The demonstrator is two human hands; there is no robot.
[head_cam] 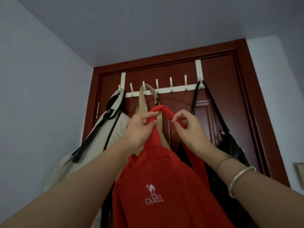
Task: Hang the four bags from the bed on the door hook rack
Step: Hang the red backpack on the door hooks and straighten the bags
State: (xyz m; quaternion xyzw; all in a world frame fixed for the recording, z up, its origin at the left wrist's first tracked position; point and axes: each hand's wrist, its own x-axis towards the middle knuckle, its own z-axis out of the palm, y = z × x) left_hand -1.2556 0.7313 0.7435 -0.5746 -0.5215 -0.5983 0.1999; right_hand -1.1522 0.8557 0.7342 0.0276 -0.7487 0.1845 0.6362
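Observation:
A white hook rack (174, 89) hangs over the top of a dark red door (218, 76). A cream bag with black straps (113, 122) hangs from the leftmost hook. A tan bag's strap (143, 99) loops over the third hook. A black bag (230, 142) hangs from the rightmost hook. I hold a red bag (158, 186) with a white camel logo below the rack. My left hand (139, 127) and my right hand (189, 127) each pinch its red strap (162, 110), which arches between them under the empty middle hooks.
Pale blue walls stand on both sides of the door, the left one (41, 96) close by. A light switch plate (298, 171) sits on the right wall. Three hooks in the middle of the rack (171, 83) are bare.

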